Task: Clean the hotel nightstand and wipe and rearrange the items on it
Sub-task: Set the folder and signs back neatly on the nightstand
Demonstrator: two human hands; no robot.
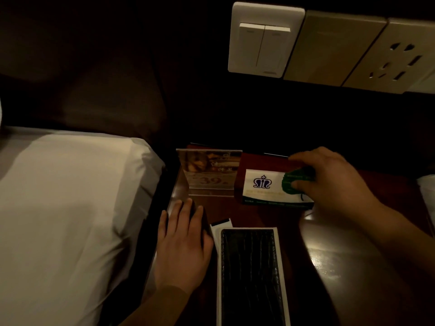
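- Head view: the nightstand tabletop [329, 243] shows glossy reflections on its bare right part, but no cloth is in sight, so whether it has been wiped cannot be told.
- The right hand [334, 182] holds the red box [263, 161] by its right end. Its fingers [297, 158] curl over the top edge and the thumb presses the green and white card [261, 184] on the front. The box sits at the back of the tabletop, just beside the acrylic sign [209, 172].
- The left hand [183, 245] lies flat with straight fingers on a dark object [205, 225] near the tabletop's left edge. What that object is cannot be made out.
- A black folder [249, 274] lies at the near middle, and a white paper slip [221, 223] pokes out at its far left corner.
- Judgement: rearranging is under way, with 2 items lined up at the back. The dark object, slip and folder probably still need squaring.
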